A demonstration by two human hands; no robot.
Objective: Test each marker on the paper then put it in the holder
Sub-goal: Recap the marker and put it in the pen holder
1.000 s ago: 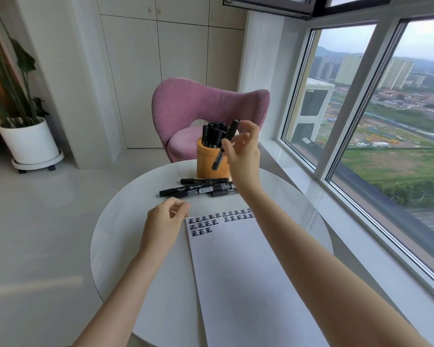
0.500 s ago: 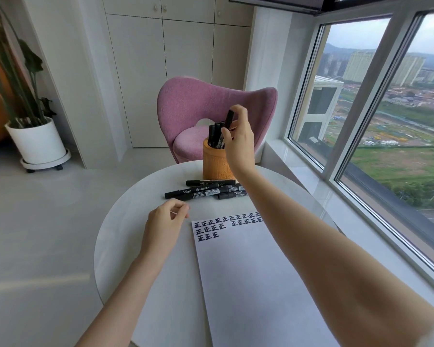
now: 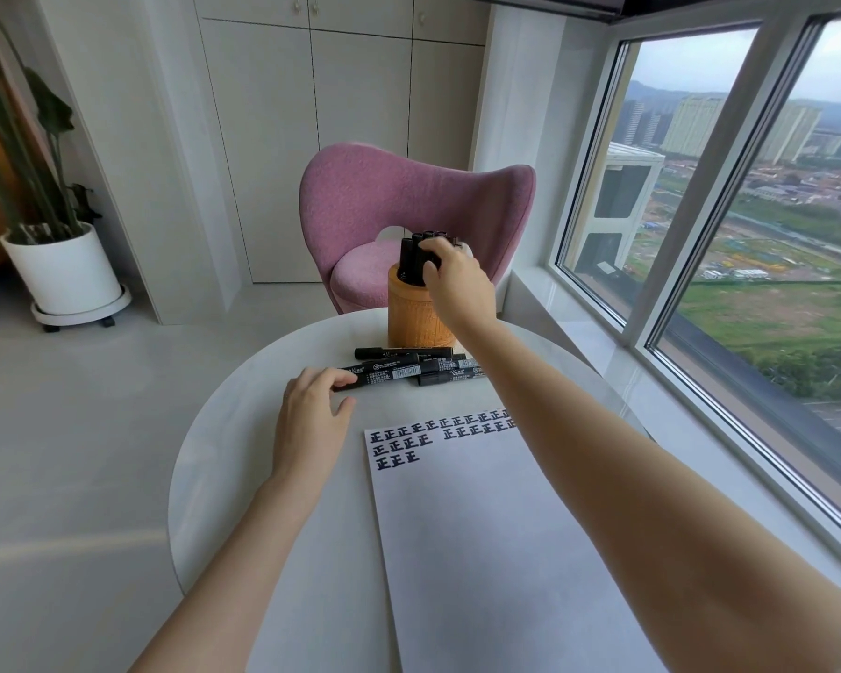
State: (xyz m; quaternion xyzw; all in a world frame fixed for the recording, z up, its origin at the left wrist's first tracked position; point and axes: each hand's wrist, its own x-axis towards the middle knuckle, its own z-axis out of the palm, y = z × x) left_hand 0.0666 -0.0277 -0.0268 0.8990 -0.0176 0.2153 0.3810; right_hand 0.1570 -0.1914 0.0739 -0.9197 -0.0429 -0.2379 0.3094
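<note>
Markers (image 3: 411, 257) crowd the holder (image 3: 416, 318) where the right hand (image 3: 457, 279) seemingly pinches one; left hand (image 3: 309, 425), relaxed, touches loose marker (image 3: 389, 374)

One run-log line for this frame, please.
right hand grips upright marker in holder | left hand touches loose marker on table | paper bears test marks

Black markers (image 3: 411, 257) stand in a wooden holder (image 3: 411, 318) (loose markers (image 3: 399, 371) lie before it).

I see my right hand (image 3: 452, 284) gripping the markers (image 3: 411, 259) in the far holder (image 3: 411, 315) — my left hand (image 3: 312, 420) touches a loose marker (image 3: 389, 374) nearer.
</note>
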